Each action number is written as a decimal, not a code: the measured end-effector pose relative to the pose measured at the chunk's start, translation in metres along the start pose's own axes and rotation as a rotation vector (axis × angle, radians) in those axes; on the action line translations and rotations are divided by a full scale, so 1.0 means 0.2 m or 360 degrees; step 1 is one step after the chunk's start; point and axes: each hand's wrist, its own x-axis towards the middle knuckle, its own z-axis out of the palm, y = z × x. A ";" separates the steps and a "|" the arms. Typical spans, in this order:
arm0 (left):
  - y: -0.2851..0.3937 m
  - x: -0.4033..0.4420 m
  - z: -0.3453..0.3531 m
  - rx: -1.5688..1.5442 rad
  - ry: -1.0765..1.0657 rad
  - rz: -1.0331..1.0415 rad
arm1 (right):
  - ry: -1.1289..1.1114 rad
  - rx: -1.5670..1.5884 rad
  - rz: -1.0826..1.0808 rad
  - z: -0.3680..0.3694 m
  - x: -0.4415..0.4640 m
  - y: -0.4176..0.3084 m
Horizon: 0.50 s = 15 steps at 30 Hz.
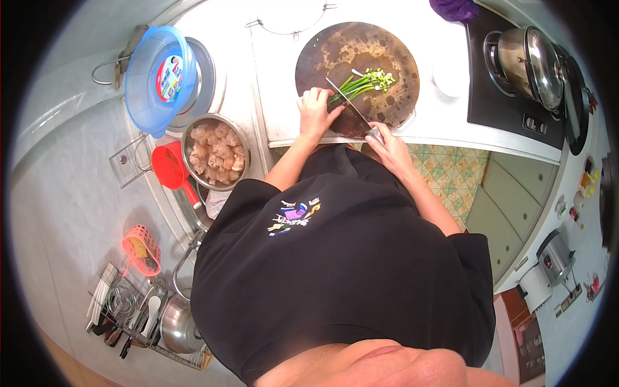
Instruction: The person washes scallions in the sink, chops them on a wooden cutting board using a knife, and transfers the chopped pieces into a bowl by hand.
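Observation:
Green onions lie on a round, dark-stained wooden chopping board, with a heap of chopped pieces at their right end. My left hand is closed on the stalks at the board's lower left, its fingers bent against them. In my right hand is the handle of a knife, whose blade slants up and left across the green onions, just right of my left fingers. The edge of the blade is hidden among the stalks.
A metal bowl of raw meat chunks, a red strainer and a blue basket are on the left. A lidded pot stands on the black stove at the right. Behind the board lies a wire rack.

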 end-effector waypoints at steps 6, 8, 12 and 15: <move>-0.05 0.03 0.03 -0.0063 0.0096 0.0104 | 0.0017 0.0015 -0.0028 -0.02 -0.01 0.00; -0.04 0.03 0.02 -0.0051 0.0083 0.0140 | 0.0039 -0.0006 -0.0056 -0.01 -0.01 0.01; -0.04 0.05 0.03 -0.0072 0.0112 0.0164 | -0.0010 -0.0210 -0.0064 0.00 0.01 0.02; -0.03 0.06 0.04 -0.0122 0.0090 0.0132 | -0.0039 -0.0298 -0.0050 0.02 0.05 -0.01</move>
